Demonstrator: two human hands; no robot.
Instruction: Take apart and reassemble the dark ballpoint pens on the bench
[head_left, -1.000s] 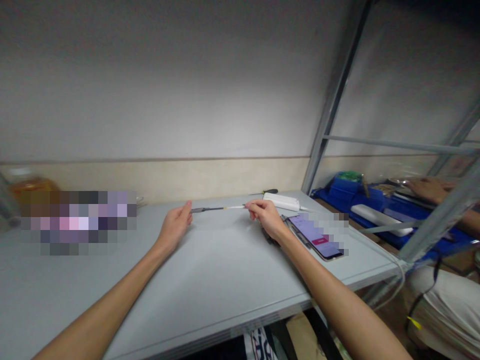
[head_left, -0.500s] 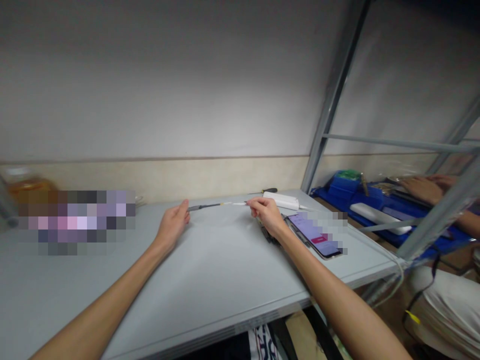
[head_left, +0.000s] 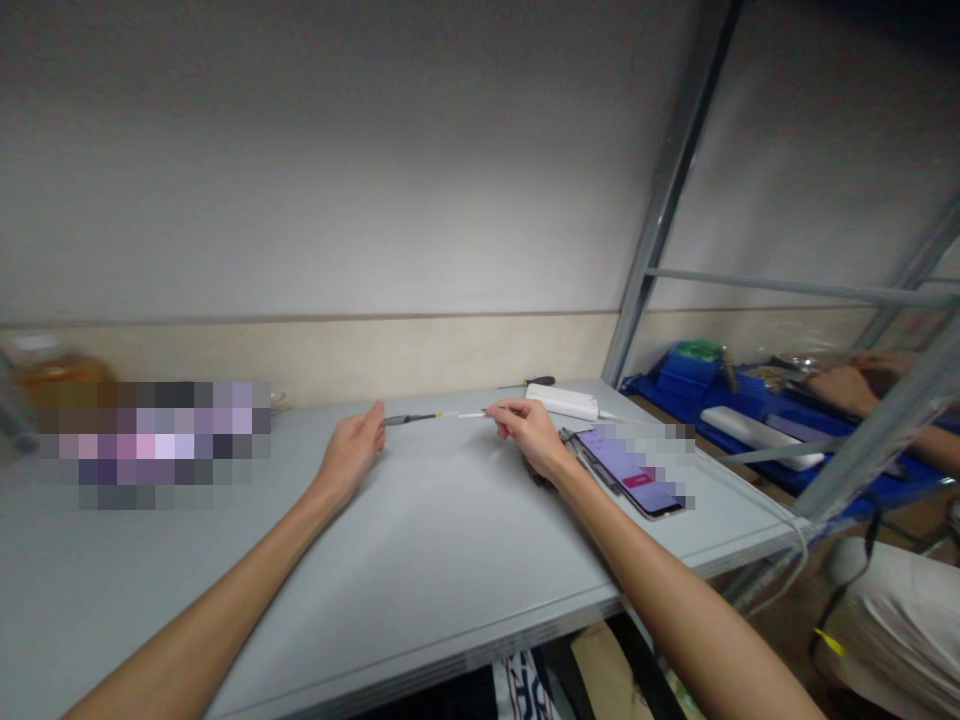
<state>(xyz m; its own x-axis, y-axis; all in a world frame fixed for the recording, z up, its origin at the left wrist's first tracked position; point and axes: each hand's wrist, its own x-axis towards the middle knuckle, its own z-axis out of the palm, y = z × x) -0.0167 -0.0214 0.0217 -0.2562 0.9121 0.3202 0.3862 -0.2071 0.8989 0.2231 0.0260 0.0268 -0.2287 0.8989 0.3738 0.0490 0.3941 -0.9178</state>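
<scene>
My left hand [head_left: 355,452] is closed round the near end of a slim dark grey pen-like stick [head_left: 411,418]. The stick points right and ends in a thin pale yellowish tip. Opposite it, my right hand [head_left: 525,430] pinches a thin white stick [head_left: 472,415] between thumb and fingers. Both sticks are roughly in line above the grey table [head_left: 420,560], their ends close together. Whether the ends touch is too small to tell. Under my right wrist lies a dark object [head_left: 538,474], mostly hidden.
A phone [head_left: 630,475] with a lit screen and several dark pens [head_left: 598,466] lie right of my right hand. Behind are a white power strip [head_left: 562,402] and a screwdriver [head_left: 540,381]. A metal post [head_left: 637,300] stands right; beyond it, another person's hands [head_left: 844,390] are over a blue mat.
My left hand has shifted slightly right and my right hand slightly left, bringing the hands a little closer. Both keep hold of their sticks.
</scene>
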